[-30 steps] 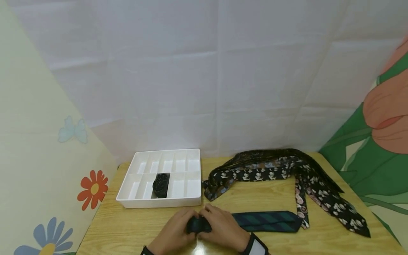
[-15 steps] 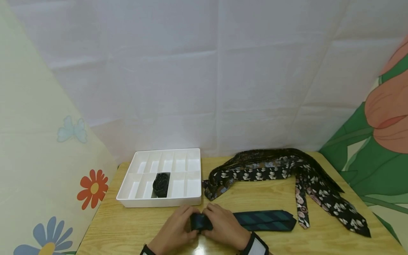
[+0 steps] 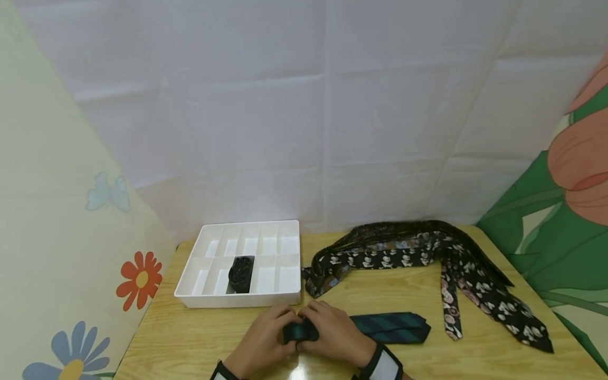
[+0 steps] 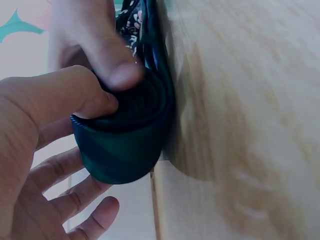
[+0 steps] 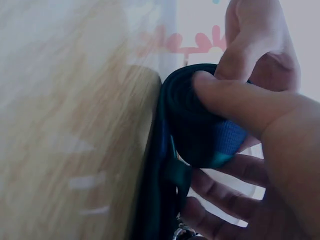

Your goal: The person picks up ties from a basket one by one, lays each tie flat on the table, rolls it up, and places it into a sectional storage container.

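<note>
A dark green and navy striped necktie (image 3: pixel 391 328) lies partly flat on the table, its pointed end to the right. Its other part is wound into a thick roll (image 4: pixel 130 150), standing on edge against the tabletop. My left hand (image 3: pixel 266 338) pinches the roll from the left, thumb on the coiled side and fingers at the opposite side. From the right, my right hand (image 3: pixel 334 336) grips the same roll, its thumb (image 5: pixel 225 97) also pressed on the coil. The two hands nearly touch around it. In the head view the fingers cover much of the roll.
Behind the hands to the left sits a white divided tray (image 3: pixel 237 302), with a rolled black necktie (image 3: pixel 241 274) in one compartment. Several patterned dark neckties (image 3: pixel 394 258) lie heaped at the back right. A white sheet (image 3: pixel 266 132) hangs behind the wooden table (image 3: pixel 190 338).
The necktie's pointed end has slid left toward the hands, so its flat stretch is shorter. The roll has turned between the fingers and shifted slightly right. The tray and the other neckties stay put.
</note>
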